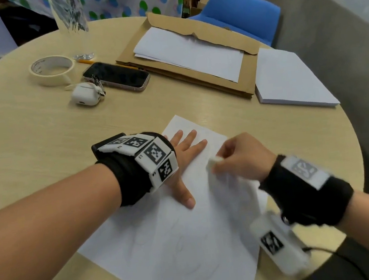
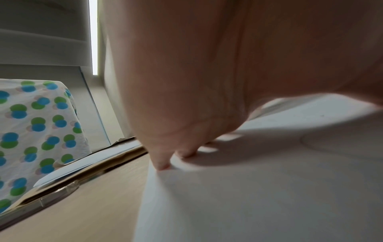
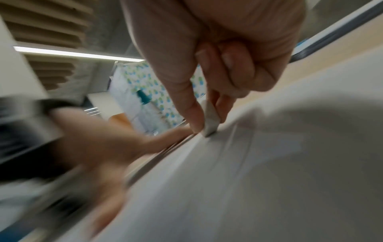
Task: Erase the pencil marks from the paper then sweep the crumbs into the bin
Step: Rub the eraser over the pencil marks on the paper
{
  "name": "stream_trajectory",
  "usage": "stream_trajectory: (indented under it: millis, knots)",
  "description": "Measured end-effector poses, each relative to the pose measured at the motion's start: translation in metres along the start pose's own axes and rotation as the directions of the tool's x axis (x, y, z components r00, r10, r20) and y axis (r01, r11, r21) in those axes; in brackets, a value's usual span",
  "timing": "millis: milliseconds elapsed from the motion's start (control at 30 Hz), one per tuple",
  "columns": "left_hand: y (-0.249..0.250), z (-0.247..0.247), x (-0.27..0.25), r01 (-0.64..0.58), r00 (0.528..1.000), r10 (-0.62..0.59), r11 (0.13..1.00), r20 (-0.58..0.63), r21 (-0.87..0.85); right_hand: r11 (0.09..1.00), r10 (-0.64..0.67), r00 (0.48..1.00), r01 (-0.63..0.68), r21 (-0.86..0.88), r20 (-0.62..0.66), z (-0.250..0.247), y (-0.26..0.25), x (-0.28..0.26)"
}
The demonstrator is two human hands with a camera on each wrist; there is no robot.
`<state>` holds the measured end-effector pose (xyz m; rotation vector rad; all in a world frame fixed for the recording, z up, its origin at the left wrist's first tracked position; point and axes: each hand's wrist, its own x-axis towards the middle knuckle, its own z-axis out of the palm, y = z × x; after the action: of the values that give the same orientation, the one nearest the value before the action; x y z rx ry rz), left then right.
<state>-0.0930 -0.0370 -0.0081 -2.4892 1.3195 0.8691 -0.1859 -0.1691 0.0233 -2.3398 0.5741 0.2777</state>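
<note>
A white sheet of paper [image 1: 180,239] with faint pencil loops lies on the round wooden table [image 1: 26,141]. My left hand [image 1: 184,154] lies flat on the sheet's far part, fingers spread and pressing it down; in the left wrist view its fingertips [image 2: 161,163] touch the paper [image 2: 259,188] near its edge. My right hand [image 1: 234,154] pinches a small white eraser [image 1: 214,161] between thumb and fingers. In the right wrist view the eraser [image 3: 210,120] has its lower end on the paper [image 3: 248,172]. The right hand is blurred by motion. No bin is in view.
Beyond the sheet lie a brown envelope [image 1: 191,59] with white sheets on it, a stack of white paper [image 1: 288,79], a phone [image 1: 116,76], an earbud case [image 1: 86,96], a tape roll [image 1: 52,69] and a pencil [image 1: 85,61]. A blue chair [image 1: 239,12] stands behind the table.
</note>
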Motion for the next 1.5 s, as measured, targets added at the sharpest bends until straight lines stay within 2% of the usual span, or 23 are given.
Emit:
stream_trajectory:
  millis: [67, 133, 233, 300, 367, 433, 500, 600, 667, 700, 800, 867, 967, 1033, 1100, 1200, 1267, 1367, 1400, 1500]
  knots:
    - [0.000, 0.000, 0.000, -0.001, 1.000, 0.001, 1.000, 0.006, 0.003, 0.999, -0.005, 0.993, 0.009, -0.034, 0.119, 0.008, 0.002, -0.015]
    - [0.001, 0.000, 0.000, 0.000, 1.000, 0.000, 1.000, 0.015, 0.006, 0.999, 0.032, 0.990, -0.028, -0.035, 0.137, 0.001, 0.004, -0.012]
    - [0.001, 0.000, -0.001, -0.002, 1.000, 0.002, 1.000, 0.014, 0.001, 0.996, 0.076, 0.996, -0.079, -0.052, -0.052, -0.020, 0.004, 0.009]
    - [0.001, 0.000, -0.001, -0.002, 1.000, 0.002, 1.000, 0.011, 0.002, 0.991, 0.044, 0.990, -0.060, -0.117, -0.132, -0.020, 0.002, 0.012]
    - [0.000, 0.000, 0.000, 0.001, 1.000, -0.001, 1.000, 0.015, 0.010, 0.984, -0.041, 0.996, 0.027, -0.175, -0.078, -0.006, 0.000, 0.002]
    - [-0.001, 0.000, 0.001, 0.001, 1.000, -0.001, 1.000, 0.017, 0.012, 0.974, -0.095, 0.994, 0.103, -0.204, 0.051, 0.008, -0.002, -0.012]
    - [0.000, 0.000, 0.000, -0.004, 1.000, 0.003, 1.000, 0.019, 0.006, 0.976, -0.067, 0.994, 0.082, -0.203, 0.083, 0.004, -0.001, -0.010]
    - [0.001, -0.001, -0.001, 0.001, 1.000, -0.001, 1.000, 0.020, 0.001, 0.981, -0.008, 0.995, -0.012, -0.196, -0.103, -0.019, 0.005, 0.010]
    - [0.001, 0.000, 0.000, 0.002, 1.000, -0.002, 1.000, 0.016, 0.001, 0.974, -0.024, 0.984, -0.017, -0.226, -0.177, -0.018, 0.006, 0.011]
    - [0.001, 0.000, 0.000, 0.003, 1.000, -0.003, 1.000, 0.016, 0.005, 0.969, -0.054, 0.986, 0.014, -0.246, -0.157, -0.011, 0.005, 0.006]
    - [-0.001, 0.000, 0.002, 0.003, 1.000, -0.003, 1.000, 0.026, 0.014, 0.956, -0.132, 0.991, 0.133, -0.263, 0.020, 0.012, 0.000, -0.015]
    - [0.000, 0.000, 0.001, 0.002, 0.999, -0.002, 1.000, 0.033, 0.011, 0.963, -0.098, 0.994, 0.107, -0.246, 0.048, 0.006, 0.001, -0.011]
    - [0.001, -0.001, 0.000, 0.005, 0.999, -0.005, 1.000, 0.032, 0.002, 0.971, -0.022, 0.990, -0.011, -0.238, -0.138, -0.017, 0.008, 0.013]
    - [0.001, -0.001, 0.000, 0.004, 1.000, -0.004, 1.000, 0.025, 0.001, 0.960, -0.021, 0.979, -0.036, -0.276, -0.201, -0.017, 0.008, 0.016]
    - [0.000, -0.001, 0.001, 0.003, 1.000, -0.003, 1.000, 0.022, 0.011, 0.944, -0.073, 0.988, 0.023, -0.329, -0.139, -0.002, 0.003, 0.003]
    - [-0.001, 0.000, 0.003, 0.001, 1.000, -0.001, 1.000, 0.013, 0.023, 0.945, -0.138, 0.989, 0.147, -0.291, 0.051, 0.017, -0.007, -0.020]
    - [0.000, 0.000, 0.002, 0.005, 1.000, -0.005, 1.000, 0.012, 0.019, 0.960, -0.109, 0.993, 0.119, -0.254, 0.054, 0.010, -0.003, -0.014]
    - [0.002, -0.001, 0.001, 0.011, 1.000, -0.011, 1.000, 0.015, 0.013, 0.966, -0.032, 0.987, -0.010, -0.257, -0.157, -0.011, 0.011, 0.007]
    - [0.002, -0.002, 0.000, 0.011, 1.000, -0.011, 1.000, 0.015, 0.015, 0.967, -0.005, 0.982, -0.042, -0.251, -0.186, -0.018, 0.015, 0.013]
    - [0.003, -0.004, -0.002, 0.018, 1.000, -0.018, 1.000, 0.019, 0.019, 0.983, 0.108, 0.989, -0.122, -0.138, -0.102, -0.032, 0.023, 0.019]
